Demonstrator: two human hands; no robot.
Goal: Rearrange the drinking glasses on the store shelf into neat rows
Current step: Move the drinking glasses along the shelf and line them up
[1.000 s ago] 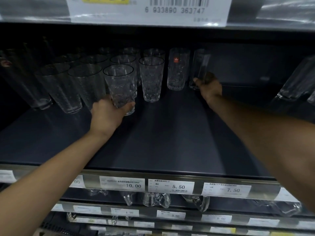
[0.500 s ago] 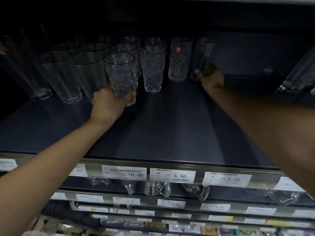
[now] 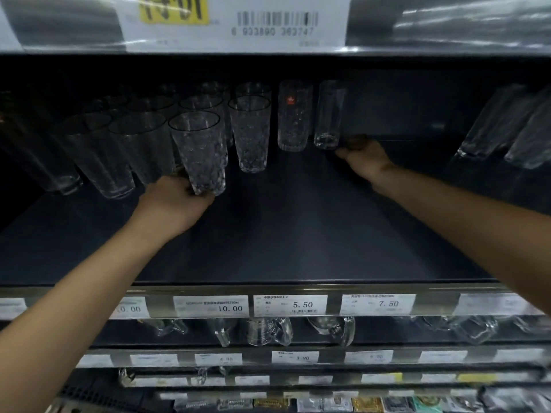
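Note:
On the dark shelf (image 3: 298,234) stand several clear drinking glasses. My left hand (image 3: 173,201) grips the base of a textured tumbler (image 3: 199,150) at the front of the left group. A second textured tumbler (image 3: 250,132) stands just right of it, then a tall cut glass with a red sticker (image 3: 293,114). My right hand (image 3: 362,158) holds the base of a slim plain glass (image 3: 329,114) at the back, right beside the sticker glass. Its fingertips are hidden behind the glass.
More tumblers (image 3: 98,153) fill the left side in rows. Slanted glasses (image 3: 495,123) stand at the far right. The shelf's front rail carries price tags (image 3: 290,305). Glass mugs (image 3: 268,330) sit on the lower shelf. A barcode label (image 3: 277,22) hangs overhead.
The camera tipped up, so the overhead label is back in view. Both hands stay on their glasses; the slim glass has shifted slightly towards the sticker glass.

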